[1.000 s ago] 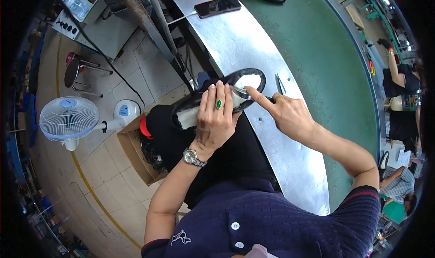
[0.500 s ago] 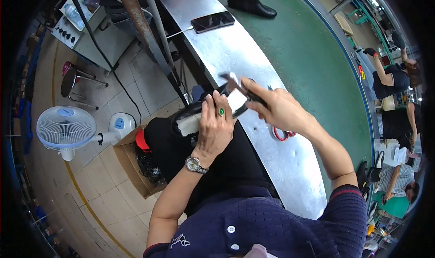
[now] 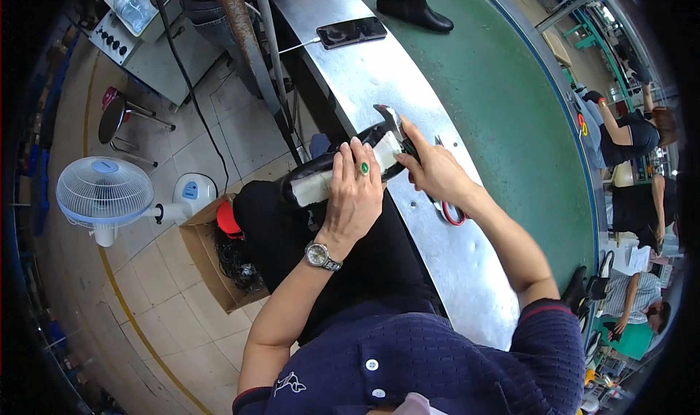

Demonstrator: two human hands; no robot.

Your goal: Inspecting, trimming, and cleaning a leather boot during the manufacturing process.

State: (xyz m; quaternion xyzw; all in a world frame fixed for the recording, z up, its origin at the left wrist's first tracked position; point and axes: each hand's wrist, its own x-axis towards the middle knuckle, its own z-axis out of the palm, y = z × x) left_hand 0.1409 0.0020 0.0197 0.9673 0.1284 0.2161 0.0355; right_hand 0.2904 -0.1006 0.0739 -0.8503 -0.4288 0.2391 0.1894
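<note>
A black shoe [image 3: 312, 187] with a pale sole lies sole up across my lap, beside the metal bench. My left hand [image 3: 355, 200] rests over its middle, with the fingers lying across the sole and holding it. In my right hand [image 3: 441, 173] is a hammer [image 3: 391, 116], gripped close to its metal head. That head is at the right end of the sole; whether it touches the sole I cannot tell. My fingers hide part of the handle. Red-handled scissors [image 3: 454, 214] lie on the bench just below my right hand.
The metal bench [image 3: 467, 276] runs along my right, with a phone [image 3: 352, 32] on a white cable at its far end. Beyond is a green surface with a black ankle boot [image 3: 413, 7]. Leftward stand a fan [image 3: 106, 190] and a cardboard box [image 3: 211, 262]. People work at far right.
My right hand has shifted slightly left, and the hammer head has turned and now sits at the sole's right end. My left hand stays on the shoe. The whole view has shifted slightly.
</note>
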